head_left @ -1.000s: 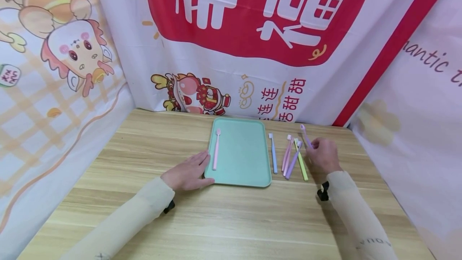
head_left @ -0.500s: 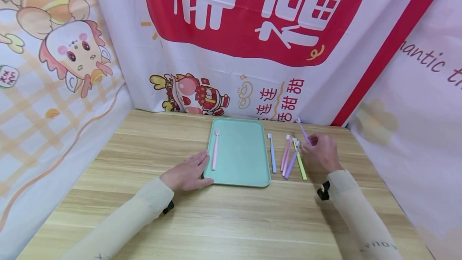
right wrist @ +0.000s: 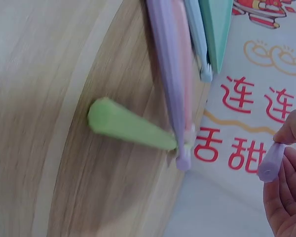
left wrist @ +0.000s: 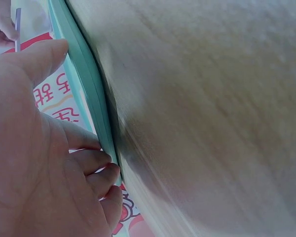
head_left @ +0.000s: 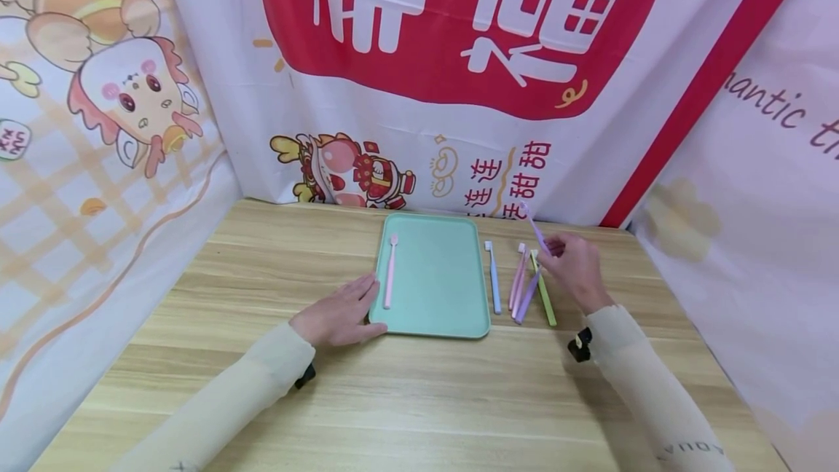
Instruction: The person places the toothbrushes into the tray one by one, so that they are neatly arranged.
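A mint-green tray point(head_left: 440, 279) lies on the wooden table, with one pink toothbrush point(head_left: 390, 272) along its left side. My left hand point(head_left: 341, 313) rests against the tray's left edge, fingers extended; in the left wrist view the fingertips touch the green rim point(left wrist: 96, 94). Above the loose brushes, my right hand point(head_left: 573, 268) pinches a light purple toothbrush point(head_left: 536, 230) by its handle, head pointing up and away. The handle's end point(right wrist: 271, 165) shows between thumb and fingers in the right wrist view.
Right of the tray lie a blue toothbrush point(head_left: 494, 279), pink toothbrushes point(head_left: 518, 282), another purple toothbrush point(head_left: 527, 301) and a green toothbrush point(head_left: 547, 301). The purple one crosses over its neighbours. A printed cloth point(head_left: 419, 115) hangs at the table's back edge.
My right hand has lifted the light purple toothbrush and carried it left, over the other brushes. The left hand stays at the tray's edge.
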Demonstrator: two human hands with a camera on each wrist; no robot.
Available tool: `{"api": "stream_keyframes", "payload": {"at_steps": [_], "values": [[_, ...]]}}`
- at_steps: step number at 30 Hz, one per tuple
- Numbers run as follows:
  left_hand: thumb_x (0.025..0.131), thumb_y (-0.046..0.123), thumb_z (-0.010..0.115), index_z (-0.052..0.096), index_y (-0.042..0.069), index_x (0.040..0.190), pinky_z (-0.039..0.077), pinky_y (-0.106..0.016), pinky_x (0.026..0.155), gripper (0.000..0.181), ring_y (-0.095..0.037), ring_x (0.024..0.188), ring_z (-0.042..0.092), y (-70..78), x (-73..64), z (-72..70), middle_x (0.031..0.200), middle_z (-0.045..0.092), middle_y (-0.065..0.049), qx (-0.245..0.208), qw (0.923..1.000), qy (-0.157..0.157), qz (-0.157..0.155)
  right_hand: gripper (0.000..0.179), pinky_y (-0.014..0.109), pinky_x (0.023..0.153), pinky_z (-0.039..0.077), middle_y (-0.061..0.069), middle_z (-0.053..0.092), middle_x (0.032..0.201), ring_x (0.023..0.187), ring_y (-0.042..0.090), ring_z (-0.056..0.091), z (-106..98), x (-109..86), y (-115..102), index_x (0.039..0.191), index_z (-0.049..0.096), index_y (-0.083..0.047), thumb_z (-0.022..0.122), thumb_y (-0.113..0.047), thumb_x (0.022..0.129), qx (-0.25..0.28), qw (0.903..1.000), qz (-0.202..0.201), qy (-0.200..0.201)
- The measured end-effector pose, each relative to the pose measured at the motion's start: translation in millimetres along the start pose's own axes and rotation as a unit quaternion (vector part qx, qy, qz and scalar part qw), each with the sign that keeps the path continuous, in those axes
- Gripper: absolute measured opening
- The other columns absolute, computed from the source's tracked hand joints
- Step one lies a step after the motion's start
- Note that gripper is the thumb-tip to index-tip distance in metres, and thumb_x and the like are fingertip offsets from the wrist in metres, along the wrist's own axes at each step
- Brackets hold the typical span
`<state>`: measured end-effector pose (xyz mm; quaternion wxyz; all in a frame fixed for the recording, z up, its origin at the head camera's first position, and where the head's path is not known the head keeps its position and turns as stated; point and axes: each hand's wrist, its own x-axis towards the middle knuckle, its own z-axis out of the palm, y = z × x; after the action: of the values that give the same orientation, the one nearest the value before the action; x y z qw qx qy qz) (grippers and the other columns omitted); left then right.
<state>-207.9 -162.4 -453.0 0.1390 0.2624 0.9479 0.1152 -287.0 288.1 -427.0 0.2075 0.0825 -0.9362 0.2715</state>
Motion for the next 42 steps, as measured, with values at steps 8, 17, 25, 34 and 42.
{"api": "stream_keyframes", "payload": {"at_steps": [8,17,25,34,42], "values": [[0.106,0.058,0.052,0.022,-0.006,0.165,0.022,-0.054,0.134,0.092,-0.039,0.165,0.017,0.1,-0.5,-0.9,0.177,0.014,-0.023,-0.001,1.0,0.001,0.002,0.021,0.04,0.074,0.067,0.016,0.079,0.096,0.084,0.027,0.074,10.8,-3.3,-22.6,0.108,0.078,0.001,0.077,-0.006,0.088,0.036,0.9993,-0.009,-0.008],[0.106,0.059,0.052,0.021,-0.004,0.166,0.021,-0.053,0.135,0.092,-0.038,0.165,0.016,0.7,-1.2,-1.0,0.177,0.013,-0.022,0.003,1.0,-0.001,0.0,0.019,0.041,0.076,0.067,0.013,0.078,0.094,0.083,0.025,0.073,23.3,-5.5,-43.4,0.104,0.078,-0.001,0.075,-0.004,0.085,0.048,0.9984,-0.024,-0.015],[0.106,0.058,0.052,0.022,-0.005,0.166,0.022,-0.053,0.135,0.092,-0.038,0.165,0.016,0.2,-1.1,-0.2,0.177,0.014,-0.022,0.006,1.0,0.002,0.002,0.018,0.033,0.071,0.066,0.014,0.078,0.092,0.08,0.024,0.073,35.7,-4.9,-55.0,0.103,0.078,-0.001,0.075,-0.002,0.085,0.079,0.9961,-0.038,-0.008],[0.106,0.058,0.053,0.022,-0.005,0.165,0.022,-0.054,0.134,0.092,-0.038,0.165,0.017,1.3,-1.5,-0.7,0.177,0.014,-0.022,0.002,1.0,0.001,-0.001,0.018,0.033,0.072,0.066,0.012,0.079,0.091,0.079,0.022,0.074,52.6,-2.2,-78.8,0.103,0.079,-0.001,0.076,-0.003,0.086,0.117,0.9928,-0.021,-0.012],[0.106,0.058,0.052,0.021,-0.005,0.166,0.021,-0.054,0.135,0.092,-0.038,0.165,0.016,1.3,-0.9,-0.9,0.177,0.013,-0.022,0.004,1.0,0.0,0.0,0.019,0.022,0.07,0.063,0.009,0.079,0.093,0.082,0.019,0.074,70.1,-4.3,-104.2,0.106,0.079,-0.004,0.076,-0.006,0.087,0.156,0.9877,0.008,0.001]]}}
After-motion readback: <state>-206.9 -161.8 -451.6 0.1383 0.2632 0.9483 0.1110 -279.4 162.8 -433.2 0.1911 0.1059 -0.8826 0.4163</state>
